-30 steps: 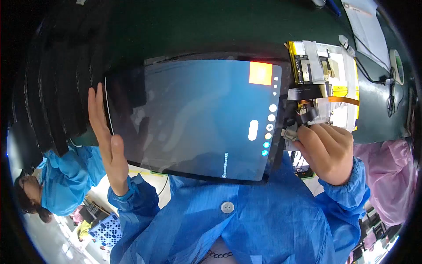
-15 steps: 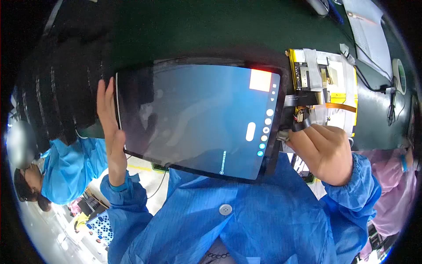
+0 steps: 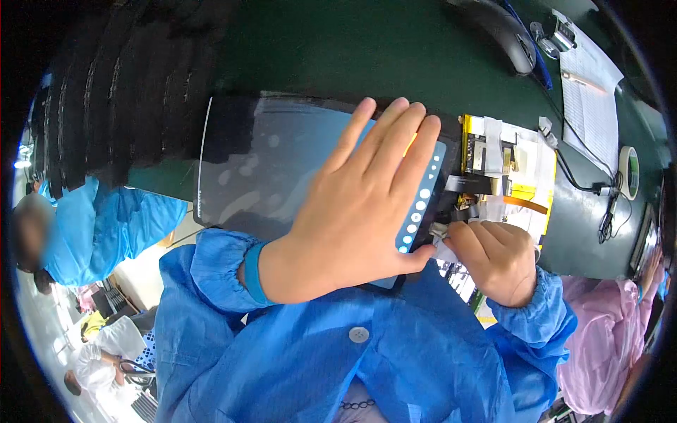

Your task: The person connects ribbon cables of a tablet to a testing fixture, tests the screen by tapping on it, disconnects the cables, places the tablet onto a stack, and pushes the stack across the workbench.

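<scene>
A lit tablet screen (image 3: 282, 155) lies on the dark green table in front of me, showing a blue picture and a column of round icons along its right side. Across its right half is my left hand (image 3: 352, 204), palm down with fingers spread, covering much of the display. My right hand (image 3: 497, 261) is closed at the screen's lower right edge, pinching a small silvery connector (image 3: 438, 231). Just above that hand, an opened circuit assembly (image 3: 518, 158) with white tape and yellow edges is joined to the screen side by a black flat cable (image 3: 469, 185).
A black mouse (image 3: 511, 46), a lined paper sheet (image 3: 592, 106) and a tape roll (image 3: 629, 173) are at the upper right, with a black cable (image 3: 582, 187). Dark stacked panels (image 3: 106, 92) stand at the left. People in blue (image 3: 106, 225) and pink (image 3: 606, 338) sit on either side.
My left hand has gone from the screen's left edge to lie over its right half. The view has shifted, bringing the mouse into fuller sight. My right hand still pinches the connector.
</scene>
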### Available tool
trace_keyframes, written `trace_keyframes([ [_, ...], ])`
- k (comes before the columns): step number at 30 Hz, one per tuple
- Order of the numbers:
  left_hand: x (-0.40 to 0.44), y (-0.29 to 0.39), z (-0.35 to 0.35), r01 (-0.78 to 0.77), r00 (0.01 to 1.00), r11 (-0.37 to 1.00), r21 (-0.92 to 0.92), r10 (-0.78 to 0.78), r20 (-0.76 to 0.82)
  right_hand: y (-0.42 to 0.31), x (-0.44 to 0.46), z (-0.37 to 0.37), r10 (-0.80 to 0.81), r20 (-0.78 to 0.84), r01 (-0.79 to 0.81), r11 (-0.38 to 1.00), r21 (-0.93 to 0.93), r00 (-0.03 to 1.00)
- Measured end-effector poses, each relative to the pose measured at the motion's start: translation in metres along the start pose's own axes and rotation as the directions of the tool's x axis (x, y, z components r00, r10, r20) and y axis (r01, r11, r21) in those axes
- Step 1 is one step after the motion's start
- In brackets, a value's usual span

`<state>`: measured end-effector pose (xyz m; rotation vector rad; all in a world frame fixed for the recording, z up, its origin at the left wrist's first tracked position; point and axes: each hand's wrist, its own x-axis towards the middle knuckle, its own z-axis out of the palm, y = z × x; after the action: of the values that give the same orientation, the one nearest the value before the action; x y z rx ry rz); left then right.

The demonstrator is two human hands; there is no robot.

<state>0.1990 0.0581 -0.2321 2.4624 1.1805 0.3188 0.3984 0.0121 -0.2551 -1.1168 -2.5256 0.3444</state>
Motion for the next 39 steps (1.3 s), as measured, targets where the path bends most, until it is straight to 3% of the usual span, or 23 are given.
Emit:
trace_keyframes([
  [4, 0.002, -0.001, 0.001, 0.000, 1.000, 1.000, 0.000, 0.000, 0.005, 0.011, 0.001, -0.008, -0.120, 0.072, 0.122, 0.992, -0.015, 0.990],
  [16, 0.001, -0.002, 0.003, 0.034, 0.999, 0.998, -0.050, -0.032, 0.041, 0.013, 0.001, -0.011, -0.175, 0.130, 0.179, 0.984, -0.019, 0.976],
  [22, 0.000, -0.002, 0.003, 0.036, 0.999, 0.997, -0.071, -0.034, 0.031, 0.012, 0.001, -0.014, -0.174, 0.165, 0.176, 0.984, -0.002, 0.971],
  [27, -0.001, -0.005, 0.001, 0.030, 0.999, 0.998, -0.063, -0.028, 0.040, 0.014, -0.025, -0.032, -0.085, 0.243, 0.081, 0.996, 0.029, 0.966],
  [28, -0.001, -0.005, 0.000, 0.036, 0.999, 0.997, -0.062, -0.034, 0.041, 0.010, -0.036, -0.043, -0.078, 0.170, 0.084, 0.996, -0.029, 0.982],
  [29, -0.001, -0.004, -0.001, 0.034, 0.998, 0.999, -0.041, -0.032, 0.050, 0.010, -0.046, -0.053, 0.028, -0.040, -0.029, 0.999, -0.028, 0.999],
  [30, 0.000, -0.003, -0.002, 0.021, 0.998, 1.000, -0.017, -0.020, 0.059, 0.016, -0.100, -0.047, 0.368, -0.295, -0.389, 0.921, -0.015, 0.882],
  [31, 0.000, -0.003, -0.002, 0.009, 0.998, 1.000, -0.019, -0.007, 0.066, 0.006, -0.071, -0.057, 0.703, -0.429, -0.805, 0.584, -0.108, 0.567],
  [32, -0.001, -0.003, -0.002, 0.007, 0.999, 1.000, -0.026, -0.007, 0.036, 0.027, -0.055, -0.063, 0.762, -0.455, -0.865, 0.501, -0.039, 0.462],
  [33, -0.001, -0.003, -0.003, 0.006, 1.000, 0.999, -0.031, -0.006, 0.004, 0.051, -0.054, -0.068, 0.615, -0.420, -0.739, 0.615, -0.273, 0.667],
  [34, -0.005, -0.001, -0.007, -0.007, 1.000, 1.000, -0.031, 0.007, 0.006, 0.059, -0.048, -0.069, 0.619, -0.380, -0.725, 0.544, -0.423, 0.687],
  [35, -0.011, 0.003, -0.014, -0.044, 0.998, 0.999, -0.021, 0.043, -0.042, 0.061, -0.040, -0.066, 0.679, -0.405, -0.787, 0.475, -0.392, 0.612],
  [36, -0.019, 0.006, -0.019, -0.077, 0.993, 0.997, -0.013, 0.075, -0.089, 0.063, -0.034, -0.066, 0.683, -0.410, -0.793, 0.467, -0.391, 0.605],
  [37, -0.028, 0.007, -0.016, -0.246, 0.963, 0.963, -0.107, 0.230, -0.139, 0.065, -0.031, -0.068, 0.500, -0.313, -0.590, 0.694, -0.413, 0.807],
  [38, -0.035, 0.012, -0.016, -0.250, 0.962, 0.962, -0.107, 0.235, -0.137, 0.067, -0.026, -0.068, 0.262, -0.216, -0.331, 0.853, -0.403, 0.940],
  [39, -0.039, 0.017, -0.018, -0.411, 0.911, 0.911, 0.020, 0.411, -0.004, 0.065, -0.018, -0.064, 0.223, -0.082, -0.236, 0.946, -0.221, 0.971],
])
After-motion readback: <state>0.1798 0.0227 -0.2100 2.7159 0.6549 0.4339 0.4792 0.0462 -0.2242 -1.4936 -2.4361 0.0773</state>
